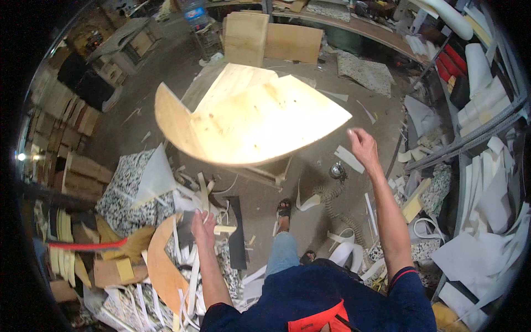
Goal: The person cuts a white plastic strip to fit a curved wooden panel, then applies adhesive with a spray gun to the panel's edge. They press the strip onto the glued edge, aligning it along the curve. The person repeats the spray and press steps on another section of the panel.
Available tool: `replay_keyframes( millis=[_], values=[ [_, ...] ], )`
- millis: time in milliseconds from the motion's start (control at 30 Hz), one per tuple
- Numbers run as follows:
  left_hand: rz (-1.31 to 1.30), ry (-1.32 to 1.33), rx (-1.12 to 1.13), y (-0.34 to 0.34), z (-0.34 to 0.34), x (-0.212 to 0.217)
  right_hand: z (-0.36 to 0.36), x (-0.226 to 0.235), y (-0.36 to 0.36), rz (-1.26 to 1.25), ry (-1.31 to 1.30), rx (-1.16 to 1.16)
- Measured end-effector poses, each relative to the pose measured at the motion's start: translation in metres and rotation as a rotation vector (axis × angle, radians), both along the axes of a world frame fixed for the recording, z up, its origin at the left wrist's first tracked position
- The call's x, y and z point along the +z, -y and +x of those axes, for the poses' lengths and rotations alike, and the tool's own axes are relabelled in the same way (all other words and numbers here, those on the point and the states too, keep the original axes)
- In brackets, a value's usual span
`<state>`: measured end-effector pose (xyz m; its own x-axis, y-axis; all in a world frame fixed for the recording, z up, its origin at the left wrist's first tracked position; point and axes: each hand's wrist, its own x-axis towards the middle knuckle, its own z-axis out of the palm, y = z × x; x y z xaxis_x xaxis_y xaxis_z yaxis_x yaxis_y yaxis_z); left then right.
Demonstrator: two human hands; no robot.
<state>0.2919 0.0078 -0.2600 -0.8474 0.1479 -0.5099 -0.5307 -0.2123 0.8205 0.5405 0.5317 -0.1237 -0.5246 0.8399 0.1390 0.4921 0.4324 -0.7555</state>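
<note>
A pale wooden panel assembly [260,124] with a curved front edge and upright side pieces stands in front of me on a wooden support. My right hand [363,148] is just off its right corner, with bent fingers drawn together; what they hold, if anything, is too small to make out. Low on the left is my left hand [203,227], its fingers apart, beside a dark grey piece [186,226]. Next to it a curved brown board [160,265] lies over white strips and speckled foam. I cannot see the left hand gripping either.
Speckled foam [124,193] is heaped at the left, near stacked wood [77,113]. A coiled hose [331,202] and foam scraps lie on the floor by my feet. Shelves with white foam sheets [489,193] line the right. Boards [246,39] stand at the back.
</note>
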Motion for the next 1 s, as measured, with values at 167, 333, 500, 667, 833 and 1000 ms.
replay_keyframes(
  millis=[167,333,500,667,833,1000],
  values=[
    [0.022,0.066,0.061,-0.127,-0.121,0.009,-0.118,-0.033,-0.118,0.046,0.229,-0.057],
    [0.108,0.095,0.078,-0.167,-0.158,-0.006,-0.174,-0.076,-0.171,-0.164,0.469,-0.005],
    [0.316,-0.012,0.026,-0.159,-0.169,-0.016,-0.205,-0.093,-0.187,-0.277,0.649,0.055],
    [0.17,0.035,0.129,-0.174,-0.168,0.005,-0.2,-0.106,-0.183,-0.188,0.58,0.052],
    [0.149,-0.093,0.074,-0.192,-0.186,0.053,-0.18,-0.1,-0.166,-0.155,0.631,-0.006],
    [-0.278,-0.534,-0.176,-0.19,-0.251,0.065,-0.136,-0.082,-0.094,-0.373,0.335,-0.159]
  ],
)
